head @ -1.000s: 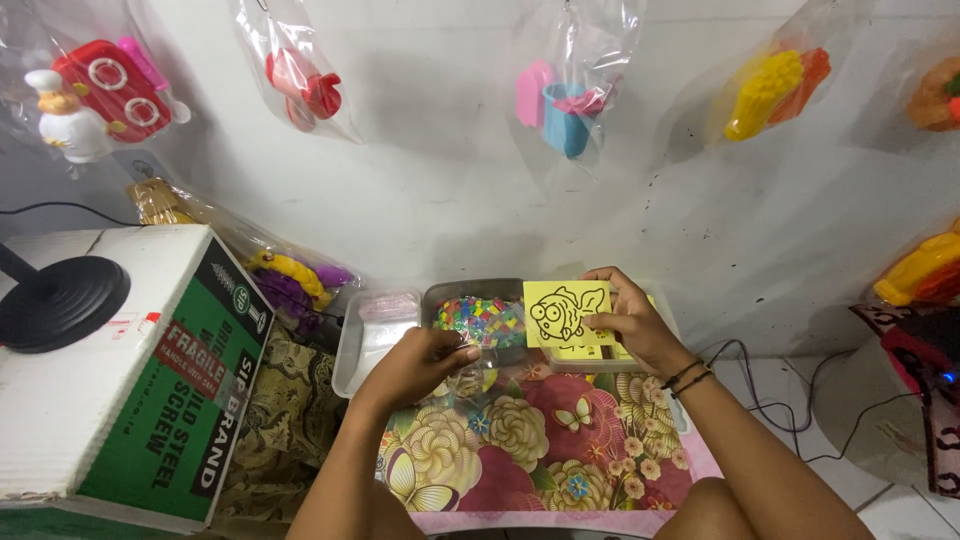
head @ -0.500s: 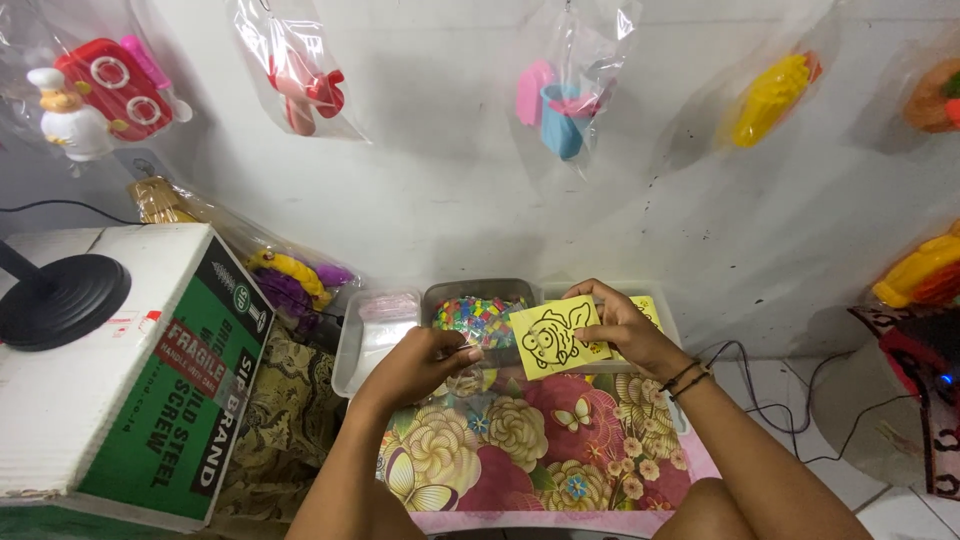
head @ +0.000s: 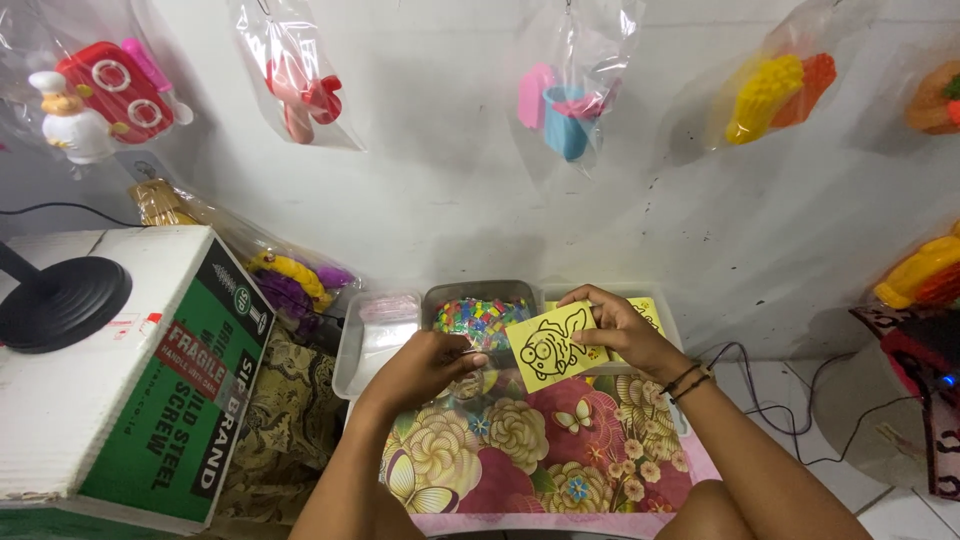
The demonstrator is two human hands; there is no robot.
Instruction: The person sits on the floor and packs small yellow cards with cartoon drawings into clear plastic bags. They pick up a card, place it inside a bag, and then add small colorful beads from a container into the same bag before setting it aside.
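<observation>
My right hand [head: 622,328] holds a yellow card [head: 548,347] with a black line drawing, tilted above a floral-patterned cloth [head: 540,450]. My left hand [head: 428,362] rests curled at the near edge of a grey tray [head: 478,292] filled with small multicoloured pieces [head: 480,322]; whether it pinches something is hidden. More yellow cards [head: 650,312] lie in a tray behind my right hand.
A clear tray with plastic bags [head: 375,330] sits left of the grey one. A white and green cardboard box [head: 120,380] with a black lamp base [head: 60,300] stands at left. Bagged toys [head: 570,90] hang on the wall. Cables [head: 770,400] lie at right.
My right hand has lifted the yellow card off the stack and brought it left and toward me, tilting it. My left hand has barely moved.
</observation>
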